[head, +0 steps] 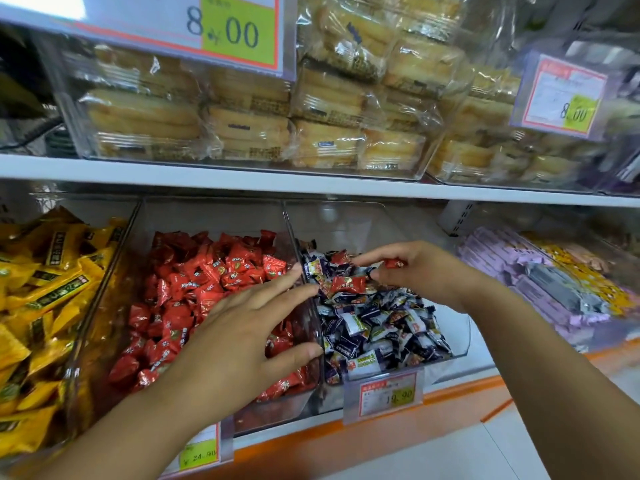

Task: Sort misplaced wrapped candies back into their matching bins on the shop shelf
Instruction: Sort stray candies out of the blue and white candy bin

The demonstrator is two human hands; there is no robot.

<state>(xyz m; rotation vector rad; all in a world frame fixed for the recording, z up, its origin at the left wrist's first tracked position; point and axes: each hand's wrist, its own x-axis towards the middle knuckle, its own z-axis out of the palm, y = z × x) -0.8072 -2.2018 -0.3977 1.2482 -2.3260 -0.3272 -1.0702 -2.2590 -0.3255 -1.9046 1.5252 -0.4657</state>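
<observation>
Shop shelf, clear bins w/ pastry packs above. Right hand grip pinches red candy over navy-candy bin. Left hand fingers spread, empty, across red-candy bin divider.

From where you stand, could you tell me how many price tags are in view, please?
4 price tags: one top left, one upper right, one under the blue candies, one under the red candies. Others may be hidden.

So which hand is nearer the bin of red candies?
Left. The left hand is spread right over the red candy bin, fingertips at its right wall; the right hand is beside it, over the blue-and-white candy bin, pinching a red candy.
</observation>
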